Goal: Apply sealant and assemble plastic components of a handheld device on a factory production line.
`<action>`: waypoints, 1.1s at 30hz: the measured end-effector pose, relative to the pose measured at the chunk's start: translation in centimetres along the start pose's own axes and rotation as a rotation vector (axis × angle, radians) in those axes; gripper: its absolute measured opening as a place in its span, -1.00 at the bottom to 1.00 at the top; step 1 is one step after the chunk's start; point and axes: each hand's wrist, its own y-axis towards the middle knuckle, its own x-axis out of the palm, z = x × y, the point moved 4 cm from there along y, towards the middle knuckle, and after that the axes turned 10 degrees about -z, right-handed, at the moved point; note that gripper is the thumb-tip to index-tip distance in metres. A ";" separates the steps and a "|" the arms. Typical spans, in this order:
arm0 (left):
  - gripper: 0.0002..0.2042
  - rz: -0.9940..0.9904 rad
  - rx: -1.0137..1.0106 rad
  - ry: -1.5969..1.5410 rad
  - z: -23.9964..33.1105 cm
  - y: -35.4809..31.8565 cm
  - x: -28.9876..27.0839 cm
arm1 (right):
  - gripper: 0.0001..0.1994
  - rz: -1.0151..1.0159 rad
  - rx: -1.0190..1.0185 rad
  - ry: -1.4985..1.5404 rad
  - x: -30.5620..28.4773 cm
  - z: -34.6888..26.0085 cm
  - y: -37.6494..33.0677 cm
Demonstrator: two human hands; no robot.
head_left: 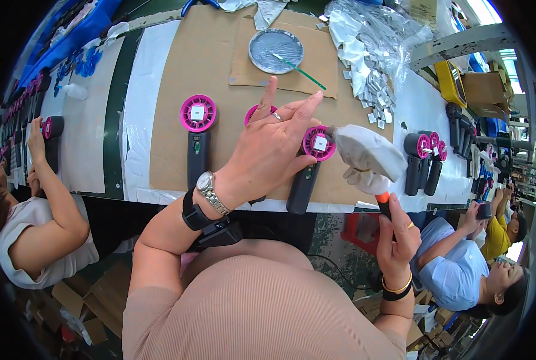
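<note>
My right hand grips the orange-and-black handle of a hammer-like tool, its head wrapped in white cloth. The head is just right of a handheld fan with a pink round grille and a small white square at its centre. My left hand lies over the cardboard, fingers stretched out and spread, its thumb against this fan's neck. Under that hand a second fan is mostly hidden. To the left lies another fan, also with a white square on its grille.
Beyond my hands, a round dish of grey paste holds a green stick. At its right lies a heap of small white squares by plastic wrap. More fans stand at the right. Co-workers sit on both sides.
</note>
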 end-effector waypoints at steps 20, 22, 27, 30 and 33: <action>0.10 -0.033 -0.002 0.016 -0.1 -0.3 0.3 | -0.50 -0.070 0.075 0.016 0.3 0.4 -0.7; 0.10 -0.036 -0.002 0.018 -0.2 -0.3 0.3 | -0.51 -0.011 0.058 0.045 -0.3 0.2 -0.9; 0.08 -0.030 0.009 0.021 -0.3 -0.3 0.3 | -0.51 0.034 0.027 0.045 -0.6 -0.3 -0.8; 0.08 -0.028 0.007 0.032 -0.4 -0.3 0.4 | -0.45 -0.088 0.108 0.016 0.9 0.7 -0.7; 0.08 -0.040 0.012 0.022 -0.3 -0.2 0.4 | -0.45 0.004 0.065 0.019 0.2 0.5 -0.8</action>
